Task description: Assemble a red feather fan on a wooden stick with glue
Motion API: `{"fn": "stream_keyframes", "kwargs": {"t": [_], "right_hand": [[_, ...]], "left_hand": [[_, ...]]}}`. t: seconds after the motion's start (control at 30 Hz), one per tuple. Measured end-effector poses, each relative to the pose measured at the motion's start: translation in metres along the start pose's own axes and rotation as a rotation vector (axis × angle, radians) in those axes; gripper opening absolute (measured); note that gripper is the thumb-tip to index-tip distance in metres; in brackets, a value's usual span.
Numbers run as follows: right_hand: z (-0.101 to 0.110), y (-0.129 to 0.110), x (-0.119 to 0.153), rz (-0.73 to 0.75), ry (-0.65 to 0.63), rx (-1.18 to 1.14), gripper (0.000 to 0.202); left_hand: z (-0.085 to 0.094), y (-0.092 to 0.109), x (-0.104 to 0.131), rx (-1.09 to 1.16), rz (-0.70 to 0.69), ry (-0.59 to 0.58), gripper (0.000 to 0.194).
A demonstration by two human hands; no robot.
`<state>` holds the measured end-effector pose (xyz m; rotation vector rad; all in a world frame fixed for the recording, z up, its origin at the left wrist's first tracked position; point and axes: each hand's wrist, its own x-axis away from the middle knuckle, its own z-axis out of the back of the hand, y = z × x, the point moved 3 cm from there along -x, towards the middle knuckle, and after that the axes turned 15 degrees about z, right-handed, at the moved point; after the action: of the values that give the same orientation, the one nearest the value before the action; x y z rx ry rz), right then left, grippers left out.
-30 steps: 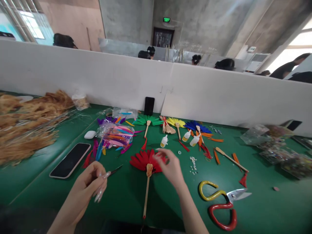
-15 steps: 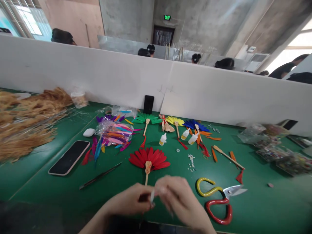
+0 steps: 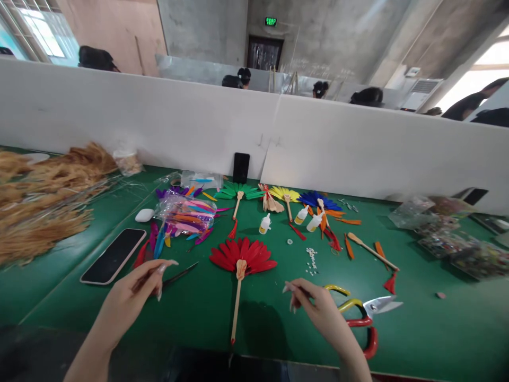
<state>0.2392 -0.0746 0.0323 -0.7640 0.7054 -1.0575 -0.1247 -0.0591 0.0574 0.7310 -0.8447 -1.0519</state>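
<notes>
A fan of red feathers (image 3: 242,254) with a thin wooden handle lies on the green table between my hands. My left hand (image 3: 137,292) hovers left of it, beside dark tweezers (image 3: 181,274), fingers bent but apart, with no held object that I can make out. To the right of the handle, my right hand (image 3: 314,302) is loosely curled, its fingertips apart and nothing visible in them. It partly covers large scissors (image 3: 369,318) with yellow and red grips. Small white beads (image 3: 311,260) lie in a scattered patch beyond my right hand.
Green (image 3: 239,193), yellow (image 3: 286,195) and blue feather fans (image 3: 318,201) lie farther back, near small glue bottles (image 3: 264,224). A bag of coloured feathers (image 3: 189,212), a phone (image 3: 114,256) and dried straw (image 3: 51,196) are at left. A white partition (image 3: 178,127) bounds the table.
My hands have moved apart from above the fan's handle, left and right, uncovering the handle. The small white piece between the fingers of my left hand can no longer be made out.
</notes>
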Motion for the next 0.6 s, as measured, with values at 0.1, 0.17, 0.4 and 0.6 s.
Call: {"fn": "stream_keyframes", "kwargs": {"t": [0.1, 0.17, 0.4, 0.6], "right_hand": [[0.015, 0.009, 0.006, -0.012, 0.138, 0.011, 0.031], [0.024, 0.019, 0.007, -0.038, 0.199, 0.056, 0.029], [0.061, 0.089, -0.013, -0.387, 0.158, 0.757, 0.041], [0.066, 0.132, -0.038, -0.501, -0.001, 0.935, 0.045]], "left_hand": [[-0.003, -0.005, -0.005, -0.105, 0.006, 0.077, 0.037], [-0.004, -0.009, -0.008, -0.19, 0.021, 0.119, 0.04], [-0.019, -0.023, -0.018, -0.327, -0.007, 0.0, 0.045], [-0.034, -0.024, -0.018, -0.261, -0.06, -0.079, 0.035]]}}
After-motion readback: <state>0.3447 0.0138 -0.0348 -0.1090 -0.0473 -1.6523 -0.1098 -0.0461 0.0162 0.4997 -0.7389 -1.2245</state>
